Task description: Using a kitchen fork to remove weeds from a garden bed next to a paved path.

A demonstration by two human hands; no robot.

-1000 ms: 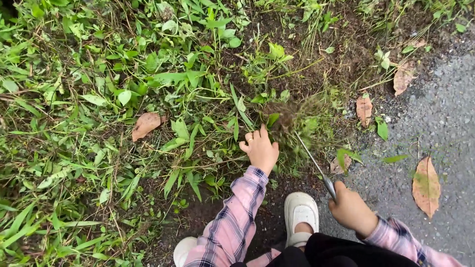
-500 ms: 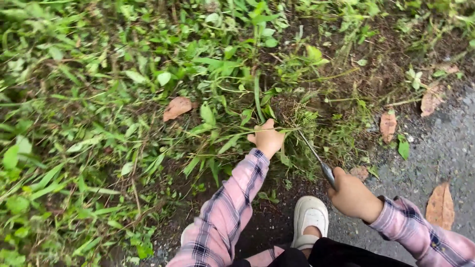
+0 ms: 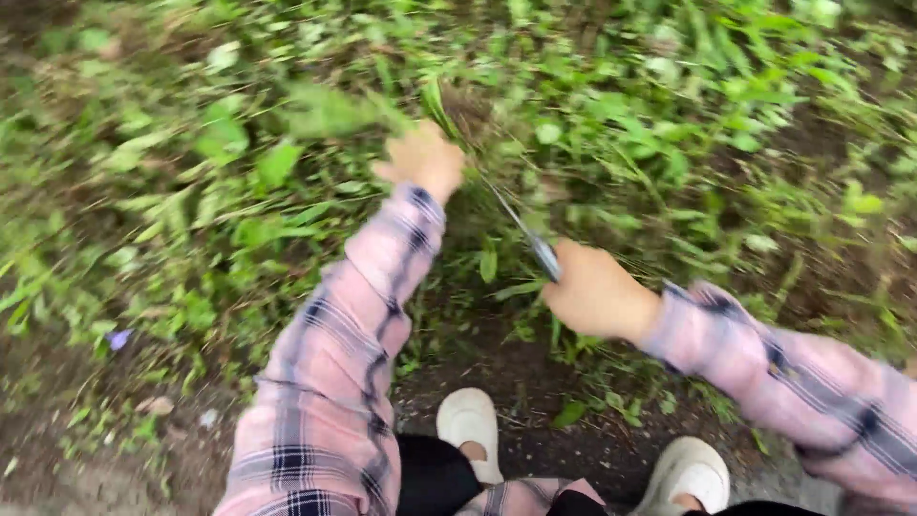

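Frame heavily motion-blurred. Far left: low weeds (image 3: pixel 191 182) over bare damp soil (image 3: pixel 86 459); one small purple speck (image 3: pixel 118 338), possibly a flower, too smeared to tell.

Left hand (image 3: pixel 420 161), pink plaid sleeve, closed in a fist around a tuft of grass (image 3: pixel 458 110), holding the stems bunched and pulled upward. Tuft sits at upper centre, rooted among the other weeds; it reads as long narrow green blades with a darker brownish clump at the base, detail lost to blur.

Right hand (image 3: pixel 597 294) clenched on the handle of a thin metal blade tool (image 3: pixel 523 229). Blade runs up and left from the fist, its tip reaching the base of the gripped tuft, just beside the left hand.

Below: two pale shoes (image 3: pixel 470 425) on dark soil, near the working spot.

Risk, as judged: blade edge lies very close to the left fingers; a slip, or stems giving way suddenly, could carry it into that hand. Wet ground could also shift footing mid-stroke.
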